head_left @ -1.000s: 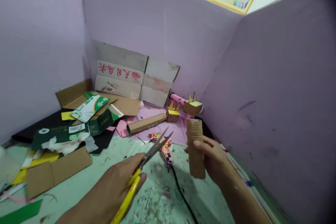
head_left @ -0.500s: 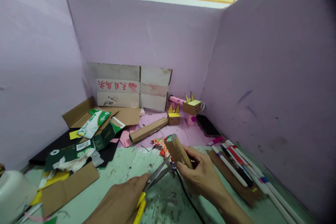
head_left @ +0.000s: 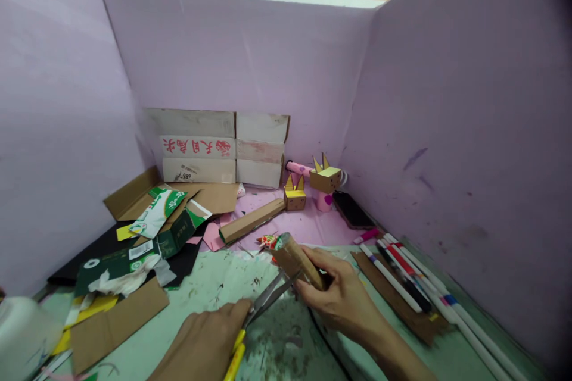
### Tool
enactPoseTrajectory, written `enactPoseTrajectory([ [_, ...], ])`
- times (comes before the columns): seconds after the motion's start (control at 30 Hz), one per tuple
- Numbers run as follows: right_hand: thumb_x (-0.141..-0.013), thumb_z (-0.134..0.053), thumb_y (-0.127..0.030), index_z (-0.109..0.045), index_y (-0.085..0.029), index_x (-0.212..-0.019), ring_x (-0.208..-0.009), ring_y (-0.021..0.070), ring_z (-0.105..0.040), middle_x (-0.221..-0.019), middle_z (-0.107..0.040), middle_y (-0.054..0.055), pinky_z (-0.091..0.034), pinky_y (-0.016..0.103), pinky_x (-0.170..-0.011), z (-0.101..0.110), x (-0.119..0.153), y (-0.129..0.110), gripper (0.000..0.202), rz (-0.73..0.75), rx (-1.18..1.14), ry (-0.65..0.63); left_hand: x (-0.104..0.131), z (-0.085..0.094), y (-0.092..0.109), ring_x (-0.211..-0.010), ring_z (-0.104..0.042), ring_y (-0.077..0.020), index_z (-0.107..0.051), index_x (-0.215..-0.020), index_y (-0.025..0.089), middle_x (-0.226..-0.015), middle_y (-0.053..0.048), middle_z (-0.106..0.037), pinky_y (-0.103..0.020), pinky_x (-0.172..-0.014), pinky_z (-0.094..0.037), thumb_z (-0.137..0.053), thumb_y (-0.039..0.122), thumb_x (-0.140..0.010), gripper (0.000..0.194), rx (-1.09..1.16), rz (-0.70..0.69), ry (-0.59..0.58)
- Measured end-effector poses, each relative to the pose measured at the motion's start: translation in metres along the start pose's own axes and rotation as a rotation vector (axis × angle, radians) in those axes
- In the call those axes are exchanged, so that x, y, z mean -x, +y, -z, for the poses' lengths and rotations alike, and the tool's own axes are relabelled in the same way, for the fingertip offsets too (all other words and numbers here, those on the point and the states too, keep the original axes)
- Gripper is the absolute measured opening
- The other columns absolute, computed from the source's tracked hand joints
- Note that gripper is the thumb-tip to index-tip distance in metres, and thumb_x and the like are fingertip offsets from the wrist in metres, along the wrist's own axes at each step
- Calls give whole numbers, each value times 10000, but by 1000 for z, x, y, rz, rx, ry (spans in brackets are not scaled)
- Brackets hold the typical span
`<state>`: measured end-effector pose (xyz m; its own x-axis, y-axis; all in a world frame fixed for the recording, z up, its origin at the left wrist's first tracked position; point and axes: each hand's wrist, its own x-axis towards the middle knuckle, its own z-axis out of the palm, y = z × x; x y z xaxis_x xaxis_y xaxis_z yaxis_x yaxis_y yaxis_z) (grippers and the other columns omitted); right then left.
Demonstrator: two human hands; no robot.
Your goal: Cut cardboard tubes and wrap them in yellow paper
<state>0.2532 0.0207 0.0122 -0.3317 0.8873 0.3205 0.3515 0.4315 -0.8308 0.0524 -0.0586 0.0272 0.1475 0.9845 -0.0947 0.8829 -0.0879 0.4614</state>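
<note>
My left hand (head_left: 210, 333) is wrapped round the yellow handles of a pair of scissors (head_left: 267, 302), whose blades are parted. My right hand (head_left: 342, 289) grips a brown cardboard tube (head_left: 304, 262) between thumb and fingers, tilted up to the left. A flap of cardboard (head_left: 287, 264) hangs off the tube's left side, beside the blades. Just behind the tube lies a patterned red and green piece (head_left: 268, 241), partly hidden by it.
Cardboard and paper scraps (head_left: 120, 321) cover the left side. A long cardboard strip (head_left: 252, 220), small boxes with yellow ears (head_left: 295, 197) and a phone (head_left: 352, 210) lie further back. Markers (head_left: 395, 277) lie at the right. Purple panels (head_left: 241, 53) surround the table.
The tube has turned in my right hand, and a cardboard flap now stands out from its left side. The scissors have shifted slightly and stay parted. The view has moved a little.
</note>
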Motion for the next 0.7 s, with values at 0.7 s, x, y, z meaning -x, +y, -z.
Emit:
enactPoseTrajectory([
  [0.7,-598,-722,-417,-596,-145,-806,-564,121,-572,-716,-629,19,-445,236,-544,15,7,-2,365,-406,-656,-306,4,-5,-16,-629,-589,-149,-617,-890,307,-634,46,-568,-237,-597,-433,-556,275,-788,123,97,-11,52],
])
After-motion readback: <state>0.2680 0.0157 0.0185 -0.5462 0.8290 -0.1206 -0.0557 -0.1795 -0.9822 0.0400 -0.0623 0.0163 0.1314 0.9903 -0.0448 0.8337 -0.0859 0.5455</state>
